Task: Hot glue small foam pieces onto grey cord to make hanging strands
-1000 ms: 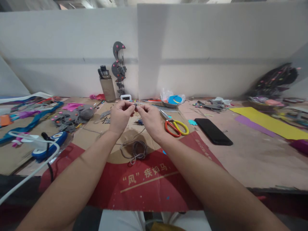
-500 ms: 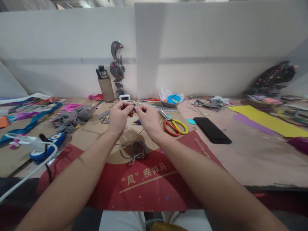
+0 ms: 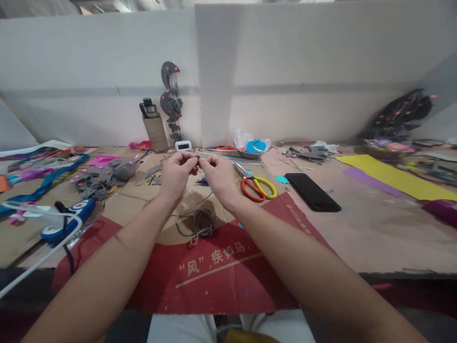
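My left hand [image 3: 175, 175] and my right hand [image 3: 219, 177] meet fingertip to fingertip above the cardboard. Between the pinched thumbs and fingers is a small dark grey piece [image 3: 197, 157]; its kind is too small to make out, and both hands grip it. Grey cord runs from near my right hand down to a loose coil of grey cord [image 3: 204, 223], which lies below my wrists. Scissors [image 3: 255, 185] with one red and one yellow handle rest just right of my right hand. Beneath everything is a red and brown cardboard sheet [image 3: 221, 281].
A black phone [image 3: 313, 192] lies to the right, near yellow sheet material [image 3: 396, 178]. Behind stand a bottle [image 3: 155, 128] and a small white digital clock [image 3: 183, 146]. At left are grey pieces with pink beads [image 3: 103, 177] and a blue power strip [image 3: 69, 221] with a white cable.
The whole view has shifted slightly, so the table things sit a little further left. Both hands keep the same pinch on the small grey piece.
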Demonstrator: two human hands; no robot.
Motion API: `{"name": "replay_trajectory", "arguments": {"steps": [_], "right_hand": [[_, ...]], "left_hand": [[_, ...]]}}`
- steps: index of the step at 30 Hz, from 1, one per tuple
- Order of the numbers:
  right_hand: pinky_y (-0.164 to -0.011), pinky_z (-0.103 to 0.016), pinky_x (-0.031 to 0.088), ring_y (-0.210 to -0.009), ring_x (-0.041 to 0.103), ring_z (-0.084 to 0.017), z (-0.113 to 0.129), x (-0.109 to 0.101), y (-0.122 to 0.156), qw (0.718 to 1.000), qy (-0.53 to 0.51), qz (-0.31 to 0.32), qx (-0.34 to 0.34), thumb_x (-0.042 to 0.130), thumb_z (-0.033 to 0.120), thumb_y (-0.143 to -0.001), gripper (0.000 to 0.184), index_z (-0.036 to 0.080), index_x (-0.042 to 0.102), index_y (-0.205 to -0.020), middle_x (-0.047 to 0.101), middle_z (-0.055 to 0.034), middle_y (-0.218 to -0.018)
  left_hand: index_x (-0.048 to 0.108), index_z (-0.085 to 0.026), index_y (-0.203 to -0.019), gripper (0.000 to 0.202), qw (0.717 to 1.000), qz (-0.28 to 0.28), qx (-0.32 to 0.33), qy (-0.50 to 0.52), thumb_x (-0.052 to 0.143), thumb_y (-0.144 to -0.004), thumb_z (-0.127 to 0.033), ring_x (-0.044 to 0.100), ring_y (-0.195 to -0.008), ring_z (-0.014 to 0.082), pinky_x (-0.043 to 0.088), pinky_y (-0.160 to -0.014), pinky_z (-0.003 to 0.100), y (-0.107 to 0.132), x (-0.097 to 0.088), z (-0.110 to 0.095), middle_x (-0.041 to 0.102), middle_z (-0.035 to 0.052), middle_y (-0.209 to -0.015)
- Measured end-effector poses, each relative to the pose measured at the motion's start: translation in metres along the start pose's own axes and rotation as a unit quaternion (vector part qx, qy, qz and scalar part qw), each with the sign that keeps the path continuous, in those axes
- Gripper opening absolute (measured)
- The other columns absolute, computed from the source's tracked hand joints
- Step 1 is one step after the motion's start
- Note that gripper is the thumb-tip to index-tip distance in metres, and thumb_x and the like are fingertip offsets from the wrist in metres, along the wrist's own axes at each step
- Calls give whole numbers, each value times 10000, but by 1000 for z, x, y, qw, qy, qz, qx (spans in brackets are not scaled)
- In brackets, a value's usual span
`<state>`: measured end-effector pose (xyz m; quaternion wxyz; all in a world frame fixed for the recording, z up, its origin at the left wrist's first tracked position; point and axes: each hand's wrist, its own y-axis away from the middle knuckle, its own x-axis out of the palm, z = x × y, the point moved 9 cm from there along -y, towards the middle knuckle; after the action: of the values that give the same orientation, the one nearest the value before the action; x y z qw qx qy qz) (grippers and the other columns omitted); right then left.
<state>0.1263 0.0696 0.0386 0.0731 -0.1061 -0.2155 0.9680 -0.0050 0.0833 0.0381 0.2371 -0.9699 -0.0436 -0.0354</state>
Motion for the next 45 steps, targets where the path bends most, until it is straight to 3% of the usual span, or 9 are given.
{"name": "replay_trajectory", "arguments": {"steps": [3, 6, 12, 17, 22, 27, 37, 45], "right_hand": [[-588, -244, 348, -575, 440, -98, -2, -4, 1, 1000, -5, -26, 7, 546, 317, -760, 133, 192, 524, -723, 479, 55, -601], [-567, -234, 349, -571, 444, -99, -4, -5, -1, 999, -19, -30, -2, 543, 299, -754, 155, 206, 542, -878, 478, 59, -627], [-593, -241, 364, -617, 477, -109, -16, -7, -8, 1000, -22, -10, -3, 515, 299, -726, 126, 183, 561, -708, 564, 22, -664], [-557, -246, 329, -568, 449, -111, -32, -20, -16, 999, 45, -16, 12, 505, 332, -713, 173, 182, 582, -674, 546, 28, -612], [-530, -241, 295, -540, 437, -108, -31, -18, -19, 994, 98, 42, 4, 505, 328, -714, 160, 186, 567, -672, 524, 38, -570], [-525, -235, 269, -563, 455, -107, -19, -11, -15, 979, 175, 98, -32, 509, 301, -732, 142, 180, 575, -696, 550, 25, -595], [-544, -238, 277, -570, 459, -105, -10, -5, -11, 963, 232, 123, -57, 508, 255, -752, 125, 173, 602, -742, 563, 11, -630], [-579, -243, 293, -631, 470, -123, -4, -1, -6, 953, 261, 127, -90, 526, 243, -757, 120, 176, 624, -735, 591, -9, -674]], "left_hand": [[571, -179, -686, 91, 1000, 1, -8, 1, 642, -663, -231, 482, -504, 80, 413, -510, 229, 1, 1, 0, 541, -22, -602], [573, -178, -679, 86, 999, 8, -22, 24, 648, -662, -215, 483, -510, 78, 421, -521, 231, 3, 4, 0, 534, -24, -596], [647, -142, -701, 134, 988, 78, -116, 67, 716, -633, -234, 527, -524, 80, 468, -553, 246, 6, 17, 13, 599, 13, -627], [709, -137, -831, 238, 971, 150, -184, 26, 720, -623, -254, 644, -647, 158, 523, -628, 300, 8, 19, 22, 689, 87, -732], [718, -160, -905, 290, 978, 139, -92, -128, 697, -669, -327, 625, -630, 145, 473, -545, 245, -3, 6, 11, 700, 81, -763], [731, -165, -900, 257, 947, 191, -13, -260, 628, -720, -318, 574, -572, 120, 422, -510, 220, 1, 15, 0, 664, 33, -655], [717, -161, -811, 178, 929, 180, 28, -323, 603, -706, -248, 557, -553, 110, 413, -520, 219, 2, 18, -6, 658, 21, -634], [701, -164, -702, 124, 910, 168, 65, -373, 598, -692, -233, 478, -502, 96, 330, -489, 216, 2, 16, -9, 584, -15, -532]]}}
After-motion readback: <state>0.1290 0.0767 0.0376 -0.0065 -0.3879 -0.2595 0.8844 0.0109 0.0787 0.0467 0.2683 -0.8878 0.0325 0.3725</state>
